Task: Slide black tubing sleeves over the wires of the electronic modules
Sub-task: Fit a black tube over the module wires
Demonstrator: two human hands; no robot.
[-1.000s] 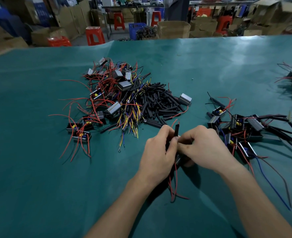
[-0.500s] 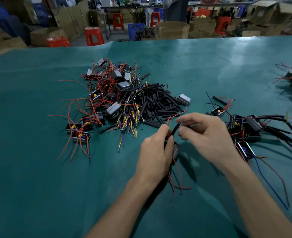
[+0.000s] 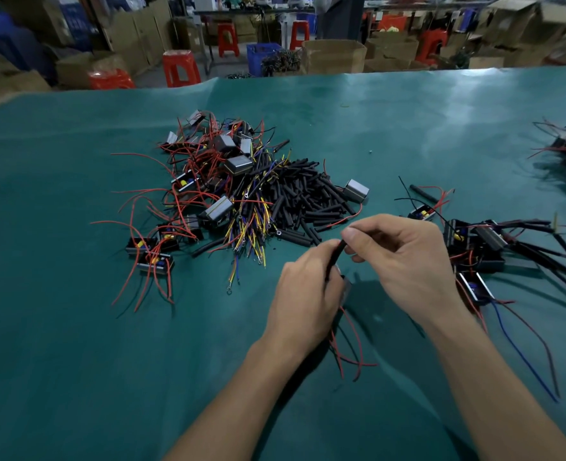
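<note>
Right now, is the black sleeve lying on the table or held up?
Held up: both hands, left hand and right hand, pinch the black sleeve.

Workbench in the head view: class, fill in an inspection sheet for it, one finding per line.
Surface: teal mat, creased.
Job's things: pile of black sleeves; unsleeved modules left of it; finished modules on the right.
Clutter: nothing seen.
Hands: left hand grips a module; right hand pinches a sleeve.
Cables: red wires trail below the left hand.
Surroundings: cardboard boxes, red stools.
</note>
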